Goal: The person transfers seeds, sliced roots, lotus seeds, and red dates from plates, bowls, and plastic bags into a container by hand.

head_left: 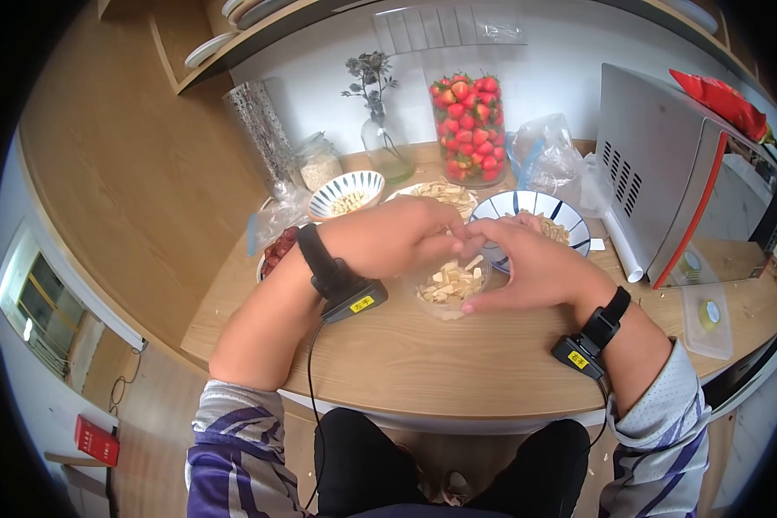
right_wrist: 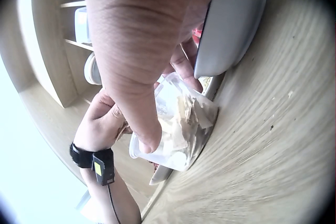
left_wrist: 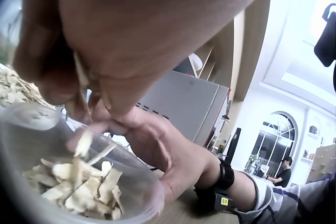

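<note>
Pinching pale slices (left_wrist: 82, 77), left hand (head_left: 410, 235) over clear tub (left_wrist: 140, 184); right hand (head_left: 540, 266) clamped round tub.

Premises consistent with a kitchen or pantry corner. Evidence noted: microwave oven (head_left: 660, 160) at two o'clock, plates (head_left: 209, 50) shelved at eleven, and a wooden counter (head_left: 423, 371) bearing striped bowls (head_left: 368, 184) and a glass jar (head_left: 319, 169) at eleven.
</note>
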A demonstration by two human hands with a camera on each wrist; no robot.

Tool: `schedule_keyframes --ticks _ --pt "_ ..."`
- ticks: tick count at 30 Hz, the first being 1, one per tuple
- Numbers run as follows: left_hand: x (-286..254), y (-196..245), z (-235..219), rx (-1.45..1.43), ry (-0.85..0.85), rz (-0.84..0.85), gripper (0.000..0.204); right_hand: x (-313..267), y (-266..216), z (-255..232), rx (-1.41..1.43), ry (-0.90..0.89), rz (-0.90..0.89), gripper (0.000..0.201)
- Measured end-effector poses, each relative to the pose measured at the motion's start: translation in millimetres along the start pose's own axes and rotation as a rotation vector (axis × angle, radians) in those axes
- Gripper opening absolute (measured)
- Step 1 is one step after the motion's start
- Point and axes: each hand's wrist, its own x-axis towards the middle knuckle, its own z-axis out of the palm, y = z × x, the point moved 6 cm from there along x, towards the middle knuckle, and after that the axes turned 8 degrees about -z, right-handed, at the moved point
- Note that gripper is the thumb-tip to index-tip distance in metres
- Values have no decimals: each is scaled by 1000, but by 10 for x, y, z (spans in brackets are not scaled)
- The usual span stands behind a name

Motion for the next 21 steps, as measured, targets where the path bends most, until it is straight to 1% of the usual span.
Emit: schedule_keyframes --ticks 1,4,5,7,8,10,13,14,16,17,18,21 --pt "19 1 -4 -12 -15 -45 39 -5 4 4 -3 10 -8 85" --pt "42 32 13 -34 20 -17 34 3 -18 -14 -8 21 -11 85" --pt "45 41 26 -62 8 -62 34 1 -25 -14 -9 20 -6 85" --pt "27 95 20 -118 -19 -150 33 2 -30 -10 -6 -8 12 91" --pt "22 90 14 -167 -11 -183 32 8 -27 -8 -5 -22 21 95" --pt "24 59 9 -266 5 -249 30 12 -6 -4 13 -35 49 96" --pt "142 -217 -117 -12 214 -87 28 7 25 -8 11 -42 76 96" --pt "200 -287 -159 134 243 -142 29 4 29 8 10 -49 81 96" --pt "379 -647 -79 173 384 -66 35 4 30 16 3 -51 101 95" --pt "419 -714 -76 194 455 -30 39 10 21 15 -1 -51 109 95" --pt "515 -880 -10 183 356 -150 60 15 8 10 7 -52 126 94" --pt "749 -1025 107 212 248 -298 78 29 -22 -3 16 -52 149 93"
